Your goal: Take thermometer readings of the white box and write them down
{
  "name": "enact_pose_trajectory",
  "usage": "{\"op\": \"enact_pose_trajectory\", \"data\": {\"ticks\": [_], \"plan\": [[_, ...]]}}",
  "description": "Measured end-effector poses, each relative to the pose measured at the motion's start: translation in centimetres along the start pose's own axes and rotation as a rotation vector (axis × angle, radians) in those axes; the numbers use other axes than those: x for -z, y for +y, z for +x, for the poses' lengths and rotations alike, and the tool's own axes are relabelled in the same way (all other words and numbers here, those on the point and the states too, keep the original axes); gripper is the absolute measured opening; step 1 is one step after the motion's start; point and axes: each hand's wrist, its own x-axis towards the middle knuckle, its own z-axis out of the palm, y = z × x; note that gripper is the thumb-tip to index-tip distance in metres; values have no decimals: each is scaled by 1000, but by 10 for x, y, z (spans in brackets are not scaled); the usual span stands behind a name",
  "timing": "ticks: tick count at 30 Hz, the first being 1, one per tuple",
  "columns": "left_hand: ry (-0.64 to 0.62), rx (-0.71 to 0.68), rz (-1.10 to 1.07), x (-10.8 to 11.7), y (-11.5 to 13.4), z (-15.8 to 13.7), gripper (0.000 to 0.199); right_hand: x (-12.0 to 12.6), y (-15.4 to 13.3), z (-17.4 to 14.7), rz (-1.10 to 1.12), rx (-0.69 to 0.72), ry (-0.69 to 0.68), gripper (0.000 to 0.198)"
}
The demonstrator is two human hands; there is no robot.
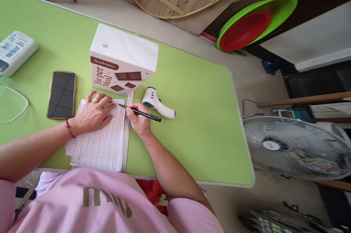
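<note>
A sheaf of paper (98, 149) covered in dense handwriting lies on the green table just in front of me. My left hand (95, 114) rests on its upper part, fingers spread, with a gold ring and a red wrist cord. In my right hand (139, 119) is a black pen (145, 114), its tip near the paper's upper right edge. Whether the tip touches the sheet I cannot tell. Just beyond both hands stands a white box (124, 59) printed "NutriMotion Su-per Meal". A white and blue infrared thermometer (159, 103) lies right of my right hand.
Left of the paper lies a smartphone (61, 95), screen dark. A white device (17, 52) with a cable (26, 107) is at the far left. A metal seam (127, 130) crosses the green table (203, 134). Off the right edge stands a fan (296, 147); basins (246, 30) lean behind.
</note>
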Motion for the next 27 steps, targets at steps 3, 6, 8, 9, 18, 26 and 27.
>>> {"op": "enact_pose_trajectory", "data": {"ticks": [3, 6, 8, 9, 18, 26, 27], "plan": [[-1, -1, 0, 0, 0, 0, 32, 0, 0, 0, 5, -8, -11, 13], [7, 5, -28, 0, 0, 0, 32, 0, 1, -1, 6, -14, -15, 14], [11, 16, -59, 0, 0, 0, 32, -1, 1, -1, 0, -20, -10, 14], [11, 21, -74, 0, 0, 0, 32, -1, 1, -1, -1, -25, -4, 14], [-4, 54, -129, 0, 1, 0, 34, 1, -1, 1, -9, -103, 37, 21], [-32, 29, -53, 1, 0, 0, 33, 1, -1, 1, -28, -80, 24, 20], [-33, 27, -48, 1, 0, 0, 33, 1, -1, 1, -21, -70, 19, 19]]}}
